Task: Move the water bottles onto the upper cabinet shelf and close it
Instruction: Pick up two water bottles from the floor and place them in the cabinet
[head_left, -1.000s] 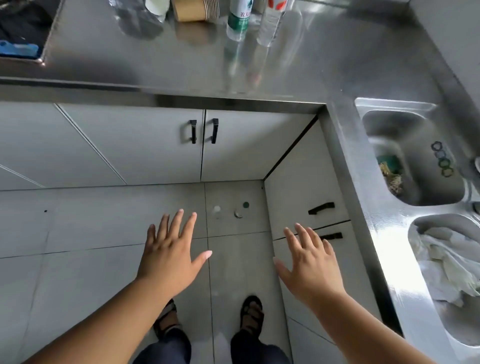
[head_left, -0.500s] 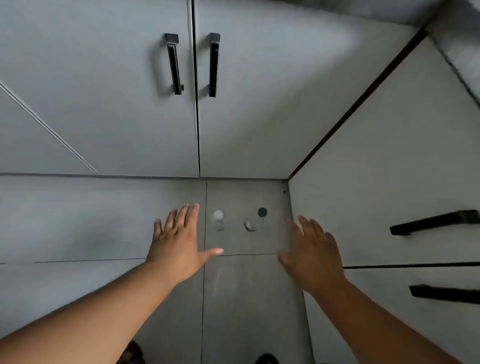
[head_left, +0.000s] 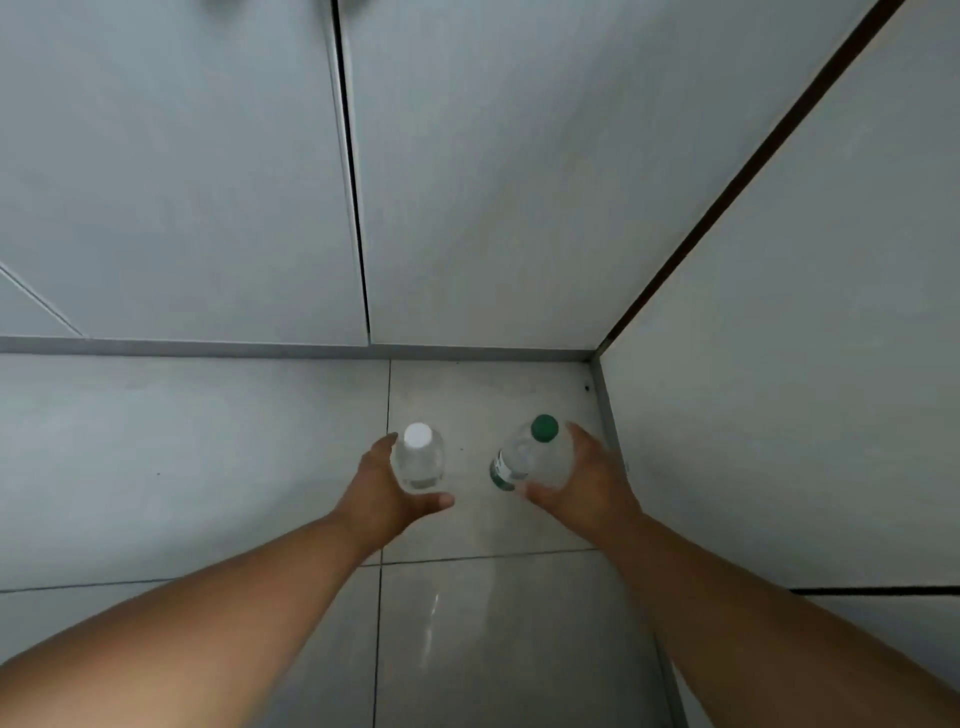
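1. Left hand (head_left: 382, 496): reaches down toward the floor; its fingers curl round the far-left side of the white-capped bottle (head_left: 418, 462) and the thumb lies along the near side, so the hand wraps the bottle's body
2. Right hand (head_left: 589, 480): reaches down likewise; its fingers curve round the right side of the green-capped bottle (head_left: 524, 460) and the thumb crosses beneath its lower part, so the hand grips the bottle
3. White-capped bottle: clear plastic, seen almost from above, upright; its base is hidden, so whether it stands on the floor or is lifted cannot be told
4. Green-capped bottle: clear plastic with a green and white label near its lower end, tilted with the cap leaning away from the person and to the right; whether it touches the floor cannot be told
5. The two bottles sit near each other, apart, with a bare strip of tile between them
6. Floor (head_left: 182, 457): pale grey tiles with thin dark joints; one joint runs from between the forearms up past the left hand
7. Cabinet doors (head_left: 182, 182): two pale doors straight ahead, shut, meeting at a narrow dark gap, with a grey plinth below
8. Side cabinet (head_left: 810, 364): pale front on the right, meeting the front doors at an inside corner just beyond the green-capped bottle
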